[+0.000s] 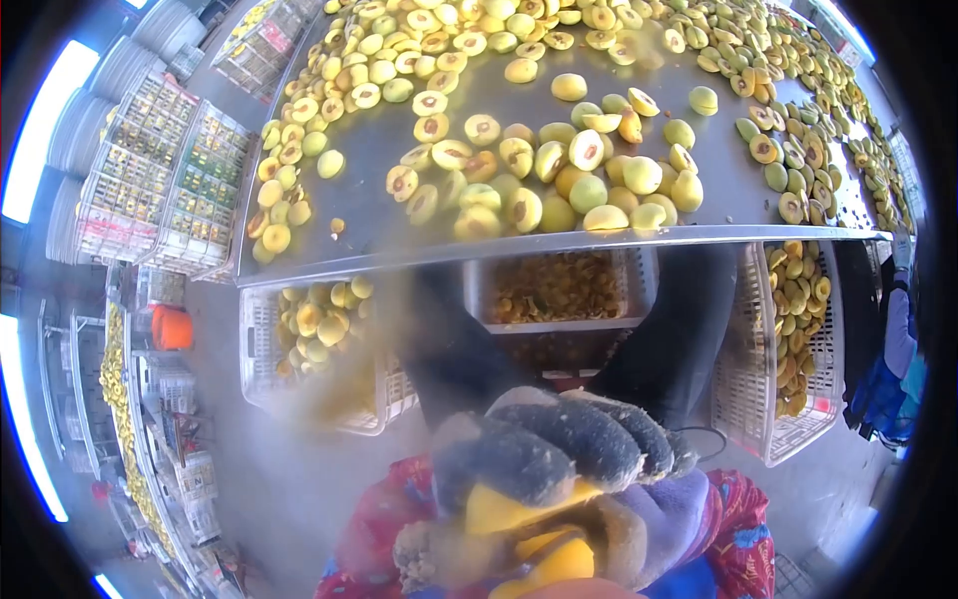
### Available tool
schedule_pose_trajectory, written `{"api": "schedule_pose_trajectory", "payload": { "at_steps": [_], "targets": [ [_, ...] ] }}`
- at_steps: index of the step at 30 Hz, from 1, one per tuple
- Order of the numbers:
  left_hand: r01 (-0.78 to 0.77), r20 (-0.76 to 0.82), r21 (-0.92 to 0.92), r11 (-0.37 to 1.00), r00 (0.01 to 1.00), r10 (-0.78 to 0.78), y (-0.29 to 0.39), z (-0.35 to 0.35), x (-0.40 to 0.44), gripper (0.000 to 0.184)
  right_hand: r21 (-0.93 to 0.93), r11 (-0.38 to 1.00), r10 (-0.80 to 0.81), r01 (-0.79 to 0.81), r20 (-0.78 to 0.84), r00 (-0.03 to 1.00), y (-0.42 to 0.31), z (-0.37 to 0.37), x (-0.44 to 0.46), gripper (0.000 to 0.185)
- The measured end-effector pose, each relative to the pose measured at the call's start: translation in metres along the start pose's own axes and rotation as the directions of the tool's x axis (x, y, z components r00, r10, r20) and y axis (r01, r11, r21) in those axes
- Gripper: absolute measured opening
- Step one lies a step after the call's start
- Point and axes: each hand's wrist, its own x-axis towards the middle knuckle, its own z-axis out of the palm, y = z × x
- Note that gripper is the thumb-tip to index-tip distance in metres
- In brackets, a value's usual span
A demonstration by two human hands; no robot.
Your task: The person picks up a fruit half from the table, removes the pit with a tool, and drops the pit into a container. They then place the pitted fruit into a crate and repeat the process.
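Note:
Close to the camera, in front of my chest, my two gloved hands come together and overlap. My right hand [589,449], in a glove with dark grey fingers and a lavender back, has its fingers curled. Bright yellow pieces [509,507] show beneath those fingers; what they are I cannot make out. My left hand [439,554] is blurred and partly covered, so its fingers do not show clearly. Beyond the hands, halved and whole apricots [584,150] lie on a metal table [389,245], with a loose group near its front edge.
Under the table stand a white crate of apricots [257,344] at left, a tray of brownish pieces [629,275] in the middle and another apricot crate [743,369] at right. Stacked crates [165,180] and an orange bucket [172,327] are leftward. Another person [898,339] is at far right.

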Motion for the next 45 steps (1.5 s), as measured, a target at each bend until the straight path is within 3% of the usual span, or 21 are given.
{"api": "schedule_pose_trajectory", "payload": {
  "at_steps": [5, 9, 11, 12, 14, 17, 19, 21, 22, 23, 26, 29, 31, 32, 34, 37, 39, 40, 41, 42, 45],
  "targets": [
    [-0.056, -0.138, 0.176, 0.983, 0.987, 0.081, 0.024, -0.022, 0.006, 0.040, 0.035, 0.998, 0.051, -0.052, 0.035, 0.998, -0.005, 0.006, 0.000, 0.026],
    [0.021, -0.387, 0.504, 0.863, 0.899, 0.204, 0.049, -0.053, 0.054, 0.037, 0.035, 0.964, 0.263, -0.264, 0.051, 0.964, 0.006, 0.009, -0.002, 0.026],
    [0.231, -0.497, 0.700, 0.676, 0.837, 0.228, 0.039, -0.082, 0.081, 0.036, 0.033, 0.964, 0.264, -0.266, 0.038, 0.964, 0.024, 0.015, -0.005, 0.020],
    [0.242, -0.426, 0.852, 0.464, 0.836, 0.345, 0.018, -0.101, 0.087, 0.034, -0.003, 0.980, 0.197, -0.197, 0.026, 0.980, 0.037, 0.019, -0.011, 0.015],
    [0.268, -0.214, 0.963, -0.038, 0.838, 0.502, -0.041, -0.138, 0.100, 0.030, -0.067, 0.942, 0.333, -0.329, 0.071, 0.940, 0.038, 0.017, -0.011, 0.021],
    [-0.007, -0.006, 0.982, 0.190, 0.998, 0.068, -0.063, -0.146, 0.149, 0.052, -0.042, 0.930, 0.367, -0.365, 0.136, 0.920, 0.033, 0.021, 0.001, 0.025],
    [-0.125, 0.092, 0.954, 0.271, 0.987, 0.132, -0.095, -0.124, 0.195, 0.051, 0.046, 0.936, 0.337, -0.349, 0.165, 0.927, 0.032, 0.029, 0.007, 0.025],
    [-0.103, 0.118, 0.968, 0.230, 0.992, -0.052, -0.128, -0.098, 0.245, 0.055, 0.075, 0.930, 0.340, -0.360, 0.196, 0.920, 0.031, 0.030, 0.012, 0.026],
    [-0.087, 0.093, 0.975, 0.204, 0.996, -0.018, -0.120, -0.071, 0.251, 0.041, 0.060, 0.930, 0.347, -0.362, 0.177, 0.921, 0.032, 0.029, 0.012, 0.026],
    [0.056, -0.051, 0.968, 0.244, 0.998, -0.027, -0.107, -0.040, 0.244, 0.056, 0.045, 0.931, 0.352, -0.363, 0.158, 0.923, 0.034, 0.029, 0.012, 0.026],
    [-0.171, 0.118, 0.781, 0.601, 0.985, 0.127, -0.113, -0.021, 0.248, 0.061, -0.050, 0.902, 0.432, -0.429, 0.095, 0.897, 0.043, 0.023, 0.006, 0.021],
    [-0.010, 0.032, 0.732, 0.681, 0.999, -0.019, -0.071, -0.006, 0.236, 0.052, -0.031, 0.849, 0.528, -0.527, 0.013, 0.849, 0.068, 0.027, -0.011, 0.018],
    [0.023, 0.029, 0.287, 0.958, 0.999, -0.033, -0.063, 0.000, 0.220, 0.042, -0.034, 0.848, 0.528, -0.529, -0.033, 0.849, 0.086, 0.030, -0.022, 0.018],
    [0.022, 0.073, 0.143, 0.989, 0.997, -0.033, -0.066, 0.001, 0.207, 0.038, -0.034, 0.846, 0.530, -0.532, -0.054, 0.846, 0.091, 0.032, -0.025, 0.018],
    [0.057, 0.160, -0.153, 0.987, 0.987, -0.032, -0.073, 0.003, 0.183, 0.034, -0.029, 0.862, 0.502, -0.507, -0.105, 0.859, 0.100, 0.037, -0.024, 0.020],
    [-0.322, 0.271, 0.299, 0.898, 0.931, 0.244, -0.061, 0.022, 0.136, 0.029, -0.081, 0.852, 0.507, -0.517, -0.119, 0.854, 0.109, 0.044, -0.023, 0.023],
    [-0.647, 0.409, 0.492, 0.583, 0.763, 0.501, -0.037, 0.031, 0.115, 0.028, -0.072, 0.865, 0.485, -0.496, -0.126, 0.865, 0.112, 0.047, -0.021, 0.023],
    [-0.261, 0.264, 0.163, 0.952, 0.941, 0.213, -0.025, 0.037, 0.103, 0.031, -0.069, 0.872, 0.475, -0.485, -0.125, 0.871, 0.112, 0.049, -0.021, 0.023],
    [0.219, 0.256, -0.239, 0.946, 0.954, -0.156, -0.014, 0.044, 0.092, 0.035, -0.098, 0.873, 0.459, -0.477, -0.163, 0.873, 0.107, 0.050, -0.020, 0.022],
    [0.601, 0.389, -0.557, 0.573, 0.799, -0.459, -0.009, 0.050, 0.085, 0.041, -0.104, 0.863, 0.478, -0.495, -0.153, 0.865, 0.105, 0.051, -0.021, 0.021],
    [0.552, 0.449, -0.478, 0.683, 0.822, -0.349, 0.013, 0.058, 0.069, 0.052, -0.110, 0.833, 0.528, -0.541, -0.132, 0.839, 0.099, 0.057, -0.025, 0.021]
  ]
}}
